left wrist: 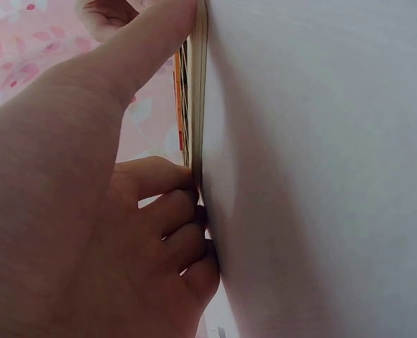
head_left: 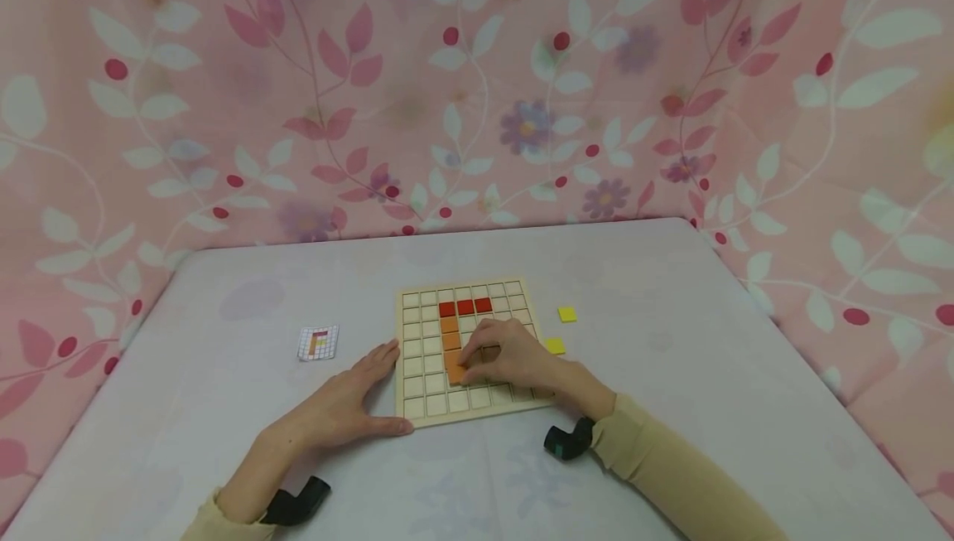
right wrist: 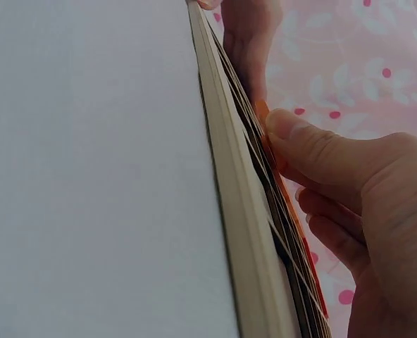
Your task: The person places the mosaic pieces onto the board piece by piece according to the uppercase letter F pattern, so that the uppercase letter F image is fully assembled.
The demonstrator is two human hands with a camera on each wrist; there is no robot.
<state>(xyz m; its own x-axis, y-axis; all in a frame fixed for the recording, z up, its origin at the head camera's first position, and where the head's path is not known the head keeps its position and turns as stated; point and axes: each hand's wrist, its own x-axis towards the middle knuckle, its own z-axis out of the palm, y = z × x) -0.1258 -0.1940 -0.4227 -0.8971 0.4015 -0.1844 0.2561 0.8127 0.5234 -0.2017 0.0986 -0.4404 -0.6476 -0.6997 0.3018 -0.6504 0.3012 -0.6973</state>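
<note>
A pale wooden grid board (head_left: 458, 402) lies on the table. Three red tiles (head_left: 465, 306) form a row near its far side, and orange tiles (head_left: 450, 340) run down from the leftmost red one. My right hand (head_left: 514, 355) is over the board, thumb and fingertips pinching an orange tile (right wrist: 262, 111) at the near end of that column. My left hand (head_left: 335, 404) rests beside the board, fingers at its left edge and thumb at the near left corner. In the left wrist view, the left fingers touch the board's side.
A small card (head_left: 318, 343) with a coloured grid pattern lies left of the board. Two yellow tiles are on the right: one (head_left: 567, 314) farther back, another (head_left: 555, 346) by the board's edge. A flowered pink cloth (head_left: 477, 94) hangs behind the white-covered table (head_left: 745, 408).
</note>
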